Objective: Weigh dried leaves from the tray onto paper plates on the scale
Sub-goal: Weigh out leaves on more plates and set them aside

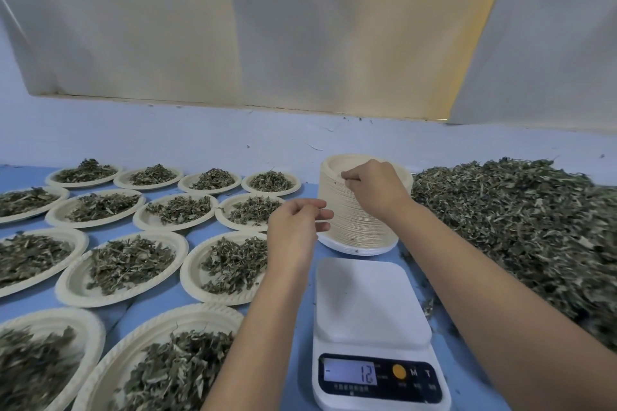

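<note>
Right, closest to you the white digital kitchen scale is sitting with its platform bare, and its display is showing what looks like minus twelve. To me that is pointing to a tare set for one plate, so a doubled plate is going to throw the reading off.

Your left forearm is hanging over the cream paper plates already heaped with dried leaves on the blue tabletop. A low swing there is risking a scatter.

Further out, your left hand is loosely curled, its fingertips touching the side of the tall stack of cream paper plates and gripping nothing I can see. Your right hand is up on top, pinching the rim of the topmost plate. Those plates are nesting tightly, so two may be coming up together, and a hard tug is threatening to tip the stack toward the scale.

Off to your right, the big loose heap of dried green-grey leaves is lying just beside your right forearm. I cannot tell a tray edge under it. A brushing arm is liable to be dragging bits onto the platform.
</note>
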The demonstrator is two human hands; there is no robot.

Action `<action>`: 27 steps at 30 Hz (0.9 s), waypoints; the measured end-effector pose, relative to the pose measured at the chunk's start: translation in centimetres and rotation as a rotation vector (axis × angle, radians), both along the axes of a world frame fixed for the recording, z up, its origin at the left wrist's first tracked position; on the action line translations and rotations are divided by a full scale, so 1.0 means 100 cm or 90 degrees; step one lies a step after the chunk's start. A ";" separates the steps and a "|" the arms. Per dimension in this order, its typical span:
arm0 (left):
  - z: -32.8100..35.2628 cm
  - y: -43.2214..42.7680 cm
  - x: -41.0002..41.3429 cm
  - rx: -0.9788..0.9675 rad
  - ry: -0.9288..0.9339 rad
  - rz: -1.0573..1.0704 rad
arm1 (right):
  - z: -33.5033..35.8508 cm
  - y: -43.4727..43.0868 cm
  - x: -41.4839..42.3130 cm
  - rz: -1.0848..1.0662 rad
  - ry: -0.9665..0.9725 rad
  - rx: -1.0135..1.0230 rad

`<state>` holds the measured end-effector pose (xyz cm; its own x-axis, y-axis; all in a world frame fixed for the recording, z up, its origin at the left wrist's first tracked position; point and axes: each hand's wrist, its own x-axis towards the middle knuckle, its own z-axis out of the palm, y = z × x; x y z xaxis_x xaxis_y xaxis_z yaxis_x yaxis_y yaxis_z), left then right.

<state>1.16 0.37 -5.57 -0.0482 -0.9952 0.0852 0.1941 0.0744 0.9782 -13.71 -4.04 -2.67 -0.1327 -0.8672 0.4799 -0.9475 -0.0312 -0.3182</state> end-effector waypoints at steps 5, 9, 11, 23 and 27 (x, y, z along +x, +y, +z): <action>-0.001 0.000 0.001 -0.005 -0.005 -0.002 | -0.002 0.000 0.000 -0.002 -0.009 0.011; 0.000 0.002 -0.001 -0.009 -0.014 -0.014 | -0.009 -0.003 0.003 -0.033 0.074 -0.004; 0.000 0.003 -0.002 -0.010 -0.017 -0.018 | -0.016 -0.004 0.005 -0.039 0.141 -0.026; 0.002 0.005 -0.004 0.004 0.052 0.005 | -0.015 0.026 0.003 0.096 0.203 -0.329; 0.011 0.004 0.007 0.004 0.158 0.018 | -0.022 0.054 0.022 0.195 0.233 -0.375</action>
<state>1.87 0.73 -4.49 0.0014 -0.9964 0.0851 0.4263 0.0775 0.9013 -11.49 1.35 -4.85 0.3302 -0.4264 0.8421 -0.9111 -0.3772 0.1663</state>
